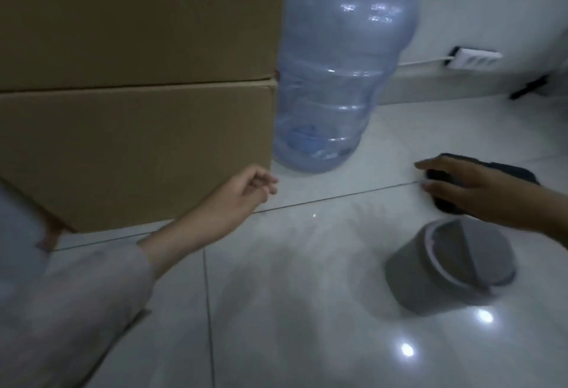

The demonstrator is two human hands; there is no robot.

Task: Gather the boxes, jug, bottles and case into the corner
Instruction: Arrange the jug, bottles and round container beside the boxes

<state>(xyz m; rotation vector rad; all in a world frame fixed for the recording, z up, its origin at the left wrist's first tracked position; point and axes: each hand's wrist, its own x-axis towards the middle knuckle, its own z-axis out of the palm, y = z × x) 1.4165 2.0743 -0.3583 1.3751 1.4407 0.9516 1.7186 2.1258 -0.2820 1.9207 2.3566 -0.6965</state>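
head view: two stacked boxes (135, 86) and the jug (341, 80) stand together by the wall. right hand (470, 190) rests spread fingers on the black case (445, 190) on the floor (307, 295); left hand (246, 190) hangs loosely curled, empty. grip the case firmly, then slide it beside the jug.

The scene is dim with a cold bluish cast. Two bright glare spots sit on the glossy floor tiles (307, 310), and small highlights glint on the water jug (338, 80). Everything is softly motion-blurred, and straight lines bow toward the frame's edges.
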